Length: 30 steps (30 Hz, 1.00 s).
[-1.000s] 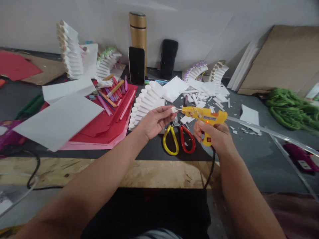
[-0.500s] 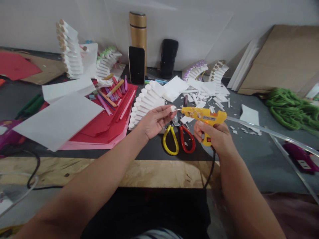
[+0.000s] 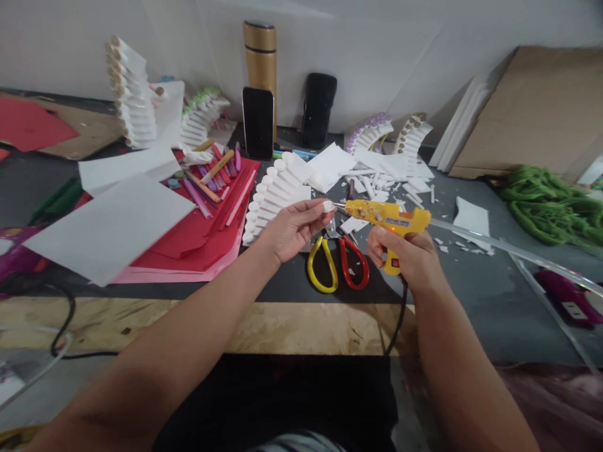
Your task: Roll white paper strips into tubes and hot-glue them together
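My left hand (image 3: pixel 292 230) pinches a small white paper roll (image 3: pixel 328 206) between thumb and fingertips, held above the table. My right hand (image 3: pixel 406 256) grips a yellow hot glue gun (image 3: pixel 387 221) by its handle, with the nozzle tip just right of the roll's end. A clear glue stick (image 3: pixel 509 252) sticks out of the gun's back toward the right. Under the hands lie scissors (image 3: pixel 338 263) with one yellow and one red handle. A curved white row of paper rolls (image 3: pixel 276 194) rests just left of my left hand.
Red and white paper sheets (image 3: pixel 141 220) with coloured sticks cover the left. A gold flask (image 3: pixel 260 63), a phone (image 3: pixel 258 123) and a black case (image 3: pixel 318 112) stand at the back. White paper scraps (image 3: pixel 391 176), green yarn (image 3: pixel 551 207), cardboard (image 3: pixel 532 113) and more paper-roll pieces (image 3: pixel 132 94) lie around.
Almost nothing has shifted; the glue gun has drifted a few pixels right and down, and the nozzle stays at the roll's end.
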Available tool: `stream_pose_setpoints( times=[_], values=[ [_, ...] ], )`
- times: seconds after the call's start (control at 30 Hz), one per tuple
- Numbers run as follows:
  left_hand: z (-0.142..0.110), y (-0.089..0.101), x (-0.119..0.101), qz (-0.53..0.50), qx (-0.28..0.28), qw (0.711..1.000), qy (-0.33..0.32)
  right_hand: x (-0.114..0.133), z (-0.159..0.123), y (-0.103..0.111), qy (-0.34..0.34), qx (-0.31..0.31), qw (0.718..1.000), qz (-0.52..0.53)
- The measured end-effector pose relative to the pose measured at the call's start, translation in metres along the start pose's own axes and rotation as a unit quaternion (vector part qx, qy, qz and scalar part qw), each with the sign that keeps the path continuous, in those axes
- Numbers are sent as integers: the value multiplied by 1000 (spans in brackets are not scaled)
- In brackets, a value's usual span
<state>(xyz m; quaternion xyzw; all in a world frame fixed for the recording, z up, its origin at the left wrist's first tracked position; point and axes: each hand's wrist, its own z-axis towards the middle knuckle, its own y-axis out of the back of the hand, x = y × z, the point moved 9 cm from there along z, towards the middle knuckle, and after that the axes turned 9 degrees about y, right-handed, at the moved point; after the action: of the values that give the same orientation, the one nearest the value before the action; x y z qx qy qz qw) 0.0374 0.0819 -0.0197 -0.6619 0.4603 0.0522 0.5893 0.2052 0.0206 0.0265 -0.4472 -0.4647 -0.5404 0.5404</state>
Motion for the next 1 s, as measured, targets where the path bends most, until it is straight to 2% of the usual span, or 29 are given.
stream_pose_setpoints(
  times=[0.17,0.33,0.43,0.53,0.6,0.67,0.77,0.83,0.9,1.0],
  values=[
    [0,-1,0,17,0,1000,-8,1,1,1,6,-4,1000,-7],
    [0,-1,2,25,1,1000,-8,4,0,-2,20,18,1000,-8],
    [1,0,2,21,1,1000,-6,13,1,-1,53,13,998,44],
    [1,0,2,18,6,1000,-6,16,5,10,52,-37,990,124],
    [1,0,2,18,12,1000,-6,7,9,21,14,-85,983,160],
    [1,0,2,21,15,1000,-7,-10,11,31,-55,-125,975,174],
    [1,0,2,19,17,1000,-7,-38,8,40,-169,-164,953,189],
    [1,-1,3,15,18,1000,-4,-50,4,42,-216,-184,937,205],
    [0,-2,3,13,17,1000,-2,-55,0,41,-247,-193,928,204],
    [-1,-3,3,17,10,1000,-1,-53,-5,36,-277,-173,930,170]
  ],
)
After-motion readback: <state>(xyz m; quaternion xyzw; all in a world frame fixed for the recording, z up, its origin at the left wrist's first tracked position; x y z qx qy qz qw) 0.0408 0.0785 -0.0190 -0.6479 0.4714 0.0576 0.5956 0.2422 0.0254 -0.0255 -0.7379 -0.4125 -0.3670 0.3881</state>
